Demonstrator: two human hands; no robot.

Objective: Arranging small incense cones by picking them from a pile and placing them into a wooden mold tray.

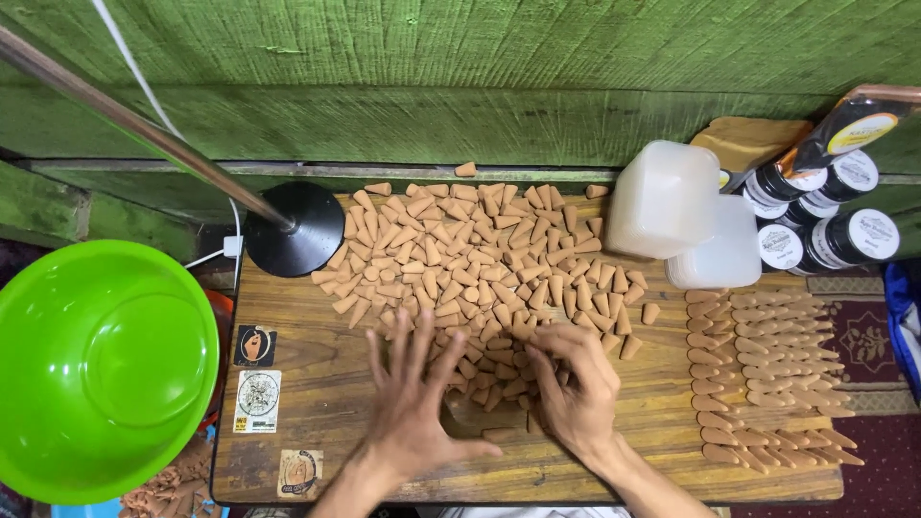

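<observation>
While both hands are working at the near edge of the heap, the left hand [414, 388] is lying flat with its fingers spread wide, pressing down on the loose cones [470, 254] as if to keep them from sliding, and gripping nothing. The right hand [574, 382] is curling over the same edge, its fingers bent and drawn together on a few cones; whether it is actually pinching one I cannot tell, since the fingertips are hiding it. The loose cones are lying scattered across the middle of the wooden board [331, 436], pointing every way, while the sorted cones [767, 379] are sitting in neat rows at the board's right end, well apart from the heap, probably so that they are staying separate. Two cloudy plastic tubs [686, 216] are standing at the far right corner, just beside dark jars with pale lids [825, 216]. A black round stand base [295, 228] with a slanting pole is crowding the far left corner, touching the heap, and a green bowl [96, 369] is sitting off the board's left side.
</observation>
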